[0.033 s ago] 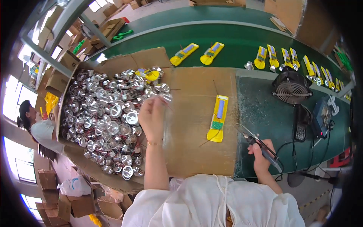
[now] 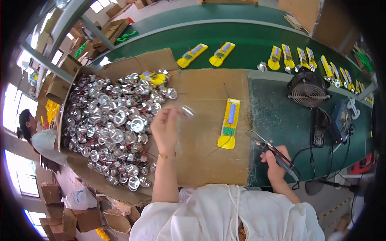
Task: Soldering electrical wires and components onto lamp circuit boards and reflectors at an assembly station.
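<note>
My left hand (image 2: 165, 127) is closed, its fingertips pinching a shiny silver reflector cup (image 2: 187, 111), blurred by motion. It hangs over the cardboard sheet (image 2: 201, 160), just right of a carton's heap of similar silver reflector cups (image 2: 116, 134). On that sheet lies a yellow flashlight casing (image 2: 229, 124) with a purple battery block, a green circuit board and thin wires. My right hand (image 2: 276, 165) is wrapped around a soldering iron (image 2: 284, 162) with a dark handle. The iron's tip points up and left, toward the casing but apart from it.
A black fan (image 2: 309, 94) and a blue soldering station (image 2: 341, 120) stand on the right of the green bench. More yellow casings (image 2: 274, 58) line the green belt (image 2: 245, 48) beyond. The open carton (image 2: 157, 60) fills the left. Another person (image 2: 44, 140) is at far left.
My left hand has moved slightly right and down with the reflector cup, away from the heap and over the cardboard sheet. My right hand keeps the soldering iron in nearly the same place.
</note>
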A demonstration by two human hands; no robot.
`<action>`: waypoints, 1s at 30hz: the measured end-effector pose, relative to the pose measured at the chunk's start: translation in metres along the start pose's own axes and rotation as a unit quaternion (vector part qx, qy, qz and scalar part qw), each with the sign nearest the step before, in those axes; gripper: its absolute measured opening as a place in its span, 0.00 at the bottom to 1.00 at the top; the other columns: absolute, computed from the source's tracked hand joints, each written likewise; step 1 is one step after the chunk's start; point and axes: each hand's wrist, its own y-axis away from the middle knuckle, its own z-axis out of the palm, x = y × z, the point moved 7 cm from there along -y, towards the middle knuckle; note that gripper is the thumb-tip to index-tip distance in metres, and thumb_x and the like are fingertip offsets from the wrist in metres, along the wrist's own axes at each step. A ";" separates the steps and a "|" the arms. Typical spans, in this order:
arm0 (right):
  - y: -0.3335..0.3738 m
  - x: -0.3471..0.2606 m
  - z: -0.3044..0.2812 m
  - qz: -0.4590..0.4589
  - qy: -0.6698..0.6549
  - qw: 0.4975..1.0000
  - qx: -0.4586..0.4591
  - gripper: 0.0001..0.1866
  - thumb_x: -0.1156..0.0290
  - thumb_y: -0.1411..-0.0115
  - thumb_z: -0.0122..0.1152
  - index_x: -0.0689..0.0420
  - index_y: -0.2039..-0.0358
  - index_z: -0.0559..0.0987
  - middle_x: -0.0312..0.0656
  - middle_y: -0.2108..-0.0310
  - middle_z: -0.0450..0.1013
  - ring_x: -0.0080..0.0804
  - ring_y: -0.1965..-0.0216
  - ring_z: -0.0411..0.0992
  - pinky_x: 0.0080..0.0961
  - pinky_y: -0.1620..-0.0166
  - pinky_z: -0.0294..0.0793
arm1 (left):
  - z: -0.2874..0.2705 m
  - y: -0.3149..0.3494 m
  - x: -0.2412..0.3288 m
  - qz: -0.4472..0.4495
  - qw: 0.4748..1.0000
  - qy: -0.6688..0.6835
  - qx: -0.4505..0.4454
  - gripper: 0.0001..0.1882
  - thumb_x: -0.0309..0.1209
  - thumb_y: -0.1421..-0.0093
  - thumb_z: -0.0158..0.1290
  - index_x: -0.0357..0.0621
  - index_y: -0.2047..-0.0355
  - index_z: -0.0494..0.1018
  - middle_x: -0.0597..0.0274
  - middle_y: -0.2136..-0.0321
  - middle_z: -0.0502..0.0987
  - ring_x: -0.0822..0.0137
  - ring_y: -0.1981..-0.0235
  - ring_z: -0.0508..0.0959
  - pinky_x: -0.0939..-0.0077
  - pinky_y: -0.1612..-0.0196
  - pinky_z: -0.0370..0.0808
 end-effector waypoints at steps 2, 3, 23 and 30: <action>0.001 -0.001 0.010 -0.016 -0.008 0.999 -0.039 0.08 0.75 0.46 0.57 0.64 0.71 0.68 0.43 0.79 0.73 0.23 0.79 0.71 0.19 0.74 0.72 | 0.024 0.030 -0.018 -0.105 0.990 0.006 -0.095 0.06 0.25 0.43 0.52 0.35 0.67 0.75 0.66 0.77 0.76 0.80 0.75 0.71 0.87 0.70 0.68; 0.003 0.000 0.014 0.002 -0.008 0.999 -0.053 0.09 0.74 0.46 0.58 0.63 0.71 0.68 0.42 0.78 0.73 0.22 0.78 0.72 0.19 0.73 0.72 | 0.033 0.042 -0.021 -0.133 0.981 -0.027 -0.136 0.07 0.25 0.44 0.53 0.34 0.67 0.75 0.67 0.79 0.76 0.81 0.77 0.71 0.87 0.72 0.67; -0.007 0.024 0.043 0.049 0.025 0.992 -0.114 0.06 0.77 0.46 0.56 0.63 0.71 0.68 0.45 0.77 0.73 0.22 0.78 0.71 0.19 0.74 0.71 | 0.080 0.071 -0.041 -0.037 0.944 -0.213 -0.248 0.05 0.29 0.50 0.56 0.40 0.77 0.77 0.56 0.76 0.74 0.61 0.76 0.75 0.71 0.72 0.70; -0.012 0.016 0.043 0.080 -0.055 0.993 -0.065 0.06 0.76 0.45 0.56 0.62 0.72 0.68 0.43 0.79 0.72 0.24 0.78 0.71 0.20 0.73 0.72 | 0.083 0.068 -0.043 -0.044 0.943 -0.194 -0.267 0.05 0.26 0.51 0.57 0.36 0.78 0.76 0.62 0.78 0.72 0.74 0.80 0.71 0.81 0.76 0.68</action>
